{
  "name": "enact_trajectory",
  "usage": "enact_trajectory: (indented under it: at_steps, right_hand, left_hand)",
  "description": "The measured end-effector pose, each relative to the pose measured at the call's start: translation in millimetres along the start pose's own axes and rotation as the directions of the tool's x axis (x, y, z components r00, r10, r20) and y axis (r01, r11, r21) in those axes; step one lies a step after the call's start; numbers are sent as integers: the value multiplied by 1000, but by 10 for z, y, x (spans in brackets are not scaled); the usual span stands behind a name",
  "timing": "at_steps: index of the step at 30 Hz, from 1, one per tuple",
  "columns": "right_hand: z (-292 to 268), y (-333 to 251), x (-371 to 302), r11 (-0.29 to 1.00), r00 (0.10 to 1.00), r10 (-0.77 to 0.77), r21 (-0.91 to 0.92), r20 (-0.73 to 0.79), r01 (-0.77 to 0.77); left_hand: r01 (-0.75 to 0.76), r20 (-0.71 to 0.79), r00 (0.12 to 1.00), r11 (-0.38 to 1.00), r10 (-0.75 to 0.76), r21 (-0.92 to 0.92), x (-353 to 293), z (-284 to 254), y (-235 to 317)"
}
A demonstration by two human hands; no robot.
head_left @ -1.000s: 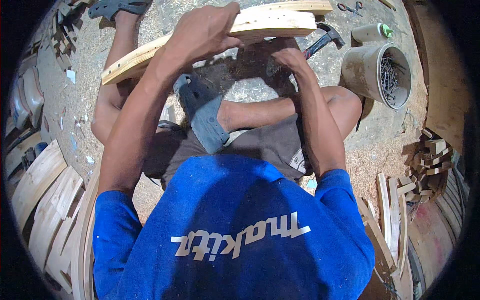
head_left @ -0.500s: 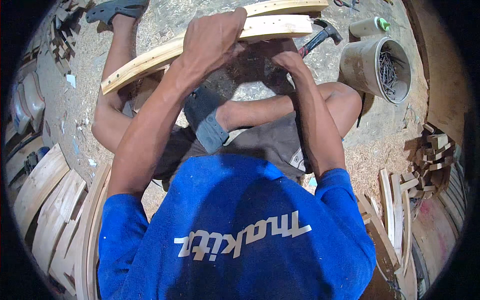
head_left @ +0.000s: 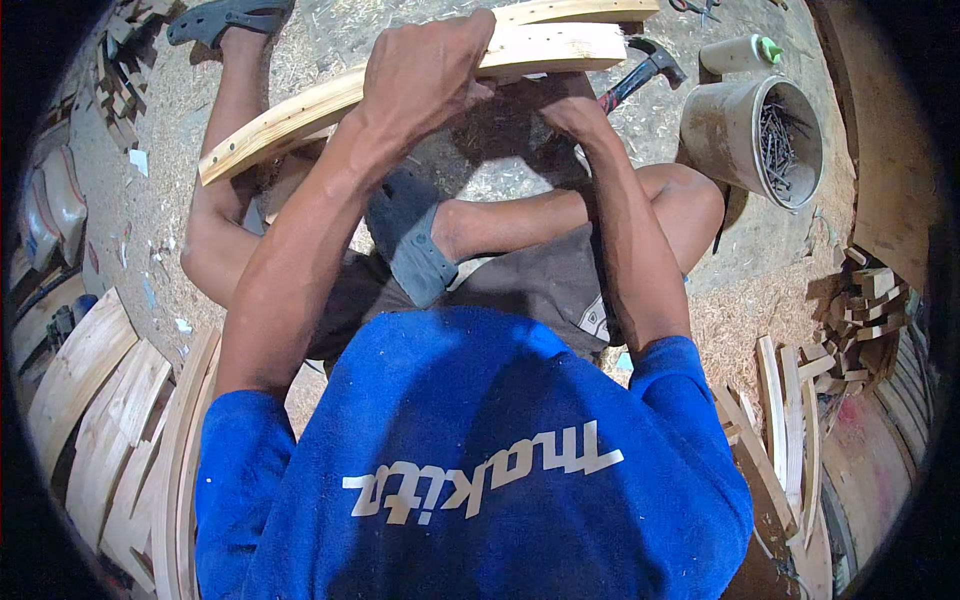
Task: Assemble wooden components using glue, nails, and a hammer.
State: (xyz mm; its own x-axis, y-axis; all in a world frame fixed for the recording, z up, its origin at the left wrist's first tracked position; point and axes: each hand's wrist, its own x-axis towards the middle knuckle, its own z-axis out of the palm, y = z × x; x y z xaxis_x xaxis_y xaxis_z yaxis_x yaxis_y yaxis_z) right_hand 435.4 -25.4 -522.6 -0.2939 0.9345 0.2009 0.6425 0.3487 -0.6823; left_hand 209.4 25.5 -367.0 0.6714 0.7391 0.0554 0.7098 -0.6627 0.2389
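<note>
My left hand (head_left: 425, 70) is wrapped round a curved, pale wooden piece (head_left: 285, 115), near its middle. Dark dots, nail heads or holes, run along its upper face. Below the piece's right end is my right hand (head_left: 572, 108), with its fingers in shadow under the wood. Whether those fingers hold anything is hidden. Just to the right of it lies a claw hammer (head_left: 650, 68) with a black head and a partly red handle. A second curved wooden piece (head_left: 580, 11) sits behind the first, dotted in the same way.
A worn bucket (head_left: 715, 125) with many nails (head_left: 778, 150) lies tilted at the right, near a white bottle (head_left: 730, 54) with a green cap. Scissors (head_left: 698, 8) lie at the far edge. Curved boards (head_left: 85, 380) and wood offcuts (head_left: 870, 320) flank me; sawdust covers the floor.
The curved wooden piece has shifted very slightly up and to the left, with my left hand still round it. My right hand stays under its right end.
</note>
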Motion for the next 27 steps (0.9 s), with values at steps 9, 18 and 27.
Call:
enact_trajectory:
  at_steps: [9,18,27]
  right_hand:
    - [-63,-103,31,978,989,129,177,-74,-114]
    - [51,65,-28,993,993,87,82,-80,-80]
    - [-58,-14,-3,982,991,108,163,-81,-94]
  left_hand:
    - [-131,-52,990,991,131,1,30,-30,-77]
    - [-85,38,996,996,85,13,0,-104,-100]
    - [-73,-10,997,996,73,-46,36,-76,-135]
